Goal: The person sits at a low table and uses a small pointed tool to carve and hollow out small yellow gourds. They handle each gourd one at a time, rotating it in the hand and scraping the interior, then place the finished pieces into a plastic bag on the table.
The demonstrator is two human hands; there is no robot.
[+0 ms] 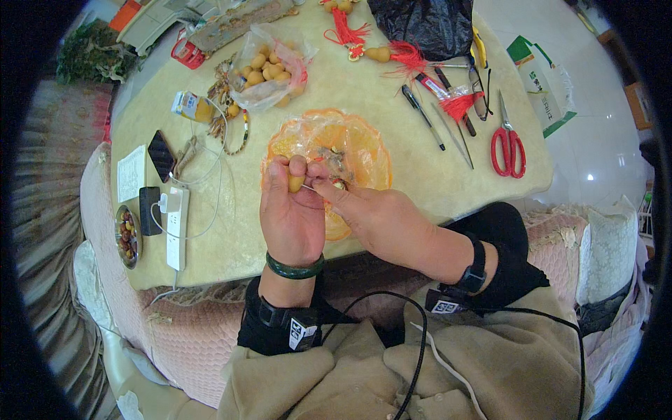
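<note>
Over an orange plastic dish (382, 173) lined with clear film, my left hand (290, 220) grips a small tan gourd (296, 182) between thumb and fingers. A dark green bangle (294, 271) circles that wrist. My right hand (362, 205) comes in from the right, its fingers shut on a thin metal tool (308, 187). The tool's tip meets the gourd's right side; whether it has gone inside cannot be seen. Dark scraps (336, 156) lie in the dish just beyond my fingers.
Red-handled scissors (508, 149), a pen (423, 117) and thin metal tools (458, 137) lie to the right. Farther back are a bag of small gourds (270, 71), red tassels (407, 58) and a black plastic bag (428, 26). At left are a power strip (177, 231) and a phone (161, 156).
</note>
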